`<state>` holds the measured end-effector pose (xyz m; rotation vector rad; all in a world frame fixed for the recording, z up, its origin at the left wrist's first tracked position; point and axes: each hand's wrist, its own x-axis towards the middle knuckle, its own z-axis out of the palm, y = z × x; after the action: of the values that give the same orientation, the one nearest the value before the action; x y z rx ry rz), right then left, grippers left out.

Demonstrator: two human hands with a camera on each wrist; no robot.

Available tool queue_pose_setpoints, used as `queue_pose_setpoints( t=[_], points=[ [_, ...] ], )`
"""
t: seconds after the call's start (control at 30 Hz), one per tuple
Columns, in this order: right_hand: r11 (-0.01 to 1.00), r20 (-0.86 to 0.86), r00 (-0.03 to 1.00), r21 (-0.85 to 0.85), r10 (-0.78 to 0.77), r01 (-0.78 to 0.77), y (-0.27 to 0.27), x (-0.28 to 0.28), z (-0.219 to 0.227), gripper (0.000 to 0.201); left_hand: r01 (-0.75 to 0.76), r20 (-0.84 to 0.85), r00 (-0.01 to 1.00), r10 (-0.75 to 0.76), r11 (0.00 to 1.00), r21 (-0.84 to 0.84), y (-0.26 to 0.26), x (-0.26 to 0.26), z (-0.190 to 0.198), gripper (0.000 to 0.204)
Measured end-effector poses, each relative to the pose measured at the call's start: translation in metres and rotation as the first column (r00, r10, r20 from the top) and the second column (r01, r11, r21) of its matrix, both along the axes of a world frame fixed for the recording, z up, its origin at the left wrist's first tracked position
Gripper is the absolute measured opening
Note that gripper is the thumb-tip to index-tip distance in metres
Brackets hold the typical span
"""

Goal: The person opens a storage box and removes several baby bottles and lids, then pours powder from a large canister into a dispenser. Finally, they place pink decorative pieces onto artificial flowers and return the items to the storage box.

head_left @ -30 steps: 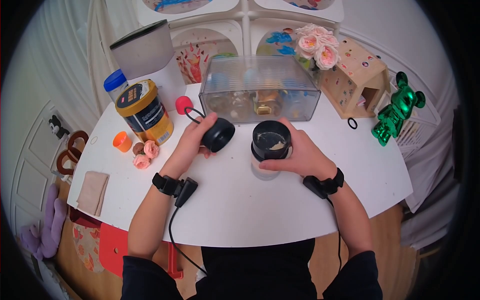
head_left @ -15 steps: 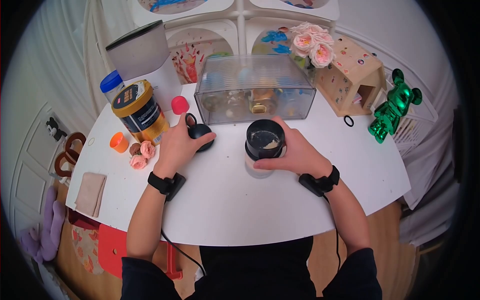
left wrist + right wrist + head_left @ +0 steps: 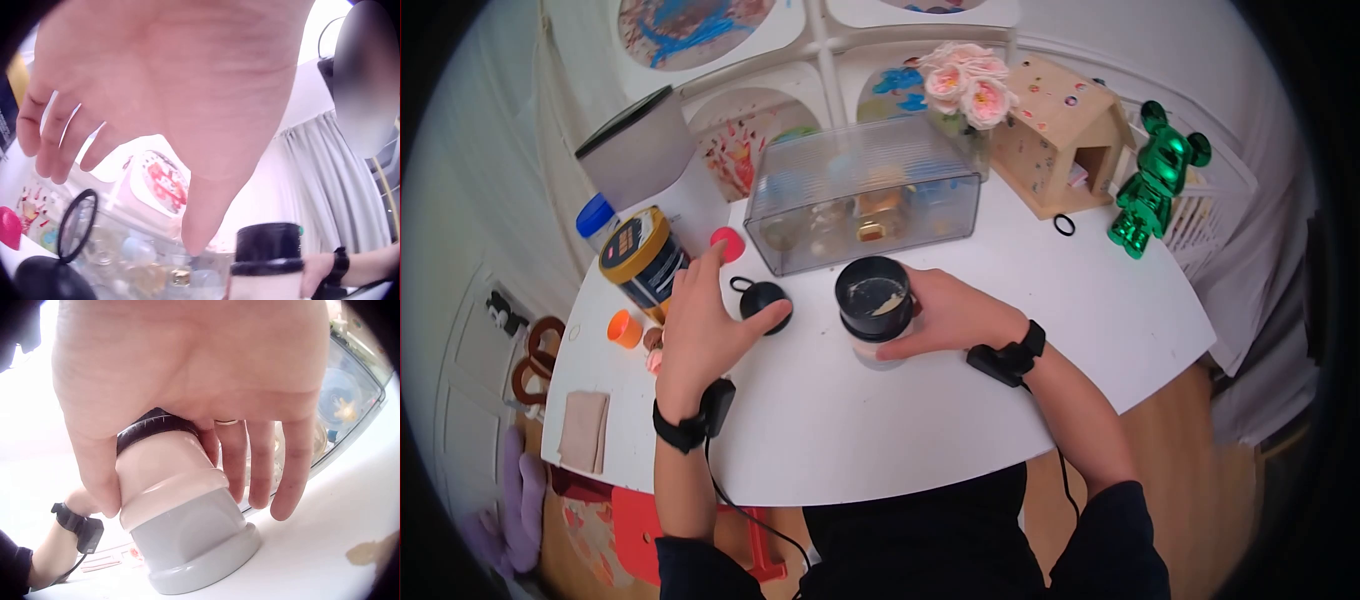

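Black at its open top, pink and grey in the tiers below, the stacked container (image 3: 876,305) stands on the white table (image 3: 900,440) in front of the clear box, the right hand (image 3: 955,312) wrapped around its side, thumb in front and fingers behind. A pale patch of residue shows in its cup-like top. The left hand (image 3: 712,325) is spread wide with nothing in its grip, thumb out over the black lid (image 3: 766,306), whose loop points away from the person; whether thumb and lid touch is hard to tell. Pale lettering marks the dark label of the yellow-topped tub (image 3: 638,255), too small to read. Around them lie an orange cup (image 3: 625,329), a red rounded piece (image 3: 727,245), a folded cloth (image 3: 585,432) and a black ring (image 3: 1064,225); the clear box (image 3: 865,225), the wooden house (image 3: 1055,150) and the shiny green bear figure (image 3: 1152,190) line the far side. The left hand covers part of the tub and the pink flowers (image 3: 654,361). Through the box's ribbed, hazy walls the contents blur.
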<state>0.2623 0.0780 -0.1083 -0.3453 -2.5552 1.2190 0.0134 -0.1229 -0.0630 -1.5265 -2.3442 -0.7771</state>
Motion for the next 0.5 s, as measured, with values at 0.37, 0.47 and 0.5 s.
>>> queue_pose_setpoints(
  t=[0.37, 0.47, 0.5],
  points=[
    [0.998, -0.124, 0.991, -0.041, -0.055, 0.050, 0.012, 0.004, -0.007, 0.094, 0.588, 0.143, 0.804, -0.577, 0.808, -0.044, 0.070, 0.057, 0.013, 0.076],
    [0.995, -0.042, 0.994, -0.021, -0.098, 0.097, 0.013, 0.007, -0.002, 0.093, 0.544, 0.076, 0.839, -0.539, 0.833, -0.102, 0.082, 0.062, 0.018, 0.071],
    [0.993, -0.001, 0.993, -0.018, -0.116, 0.116, 0.013, 0.007, 0.000, 0.093, 0.524, 0.042, 0.851, -0.523, 0.842, -0.124, 0.084, 0.064, 0.020, 0.070]
  ],
)
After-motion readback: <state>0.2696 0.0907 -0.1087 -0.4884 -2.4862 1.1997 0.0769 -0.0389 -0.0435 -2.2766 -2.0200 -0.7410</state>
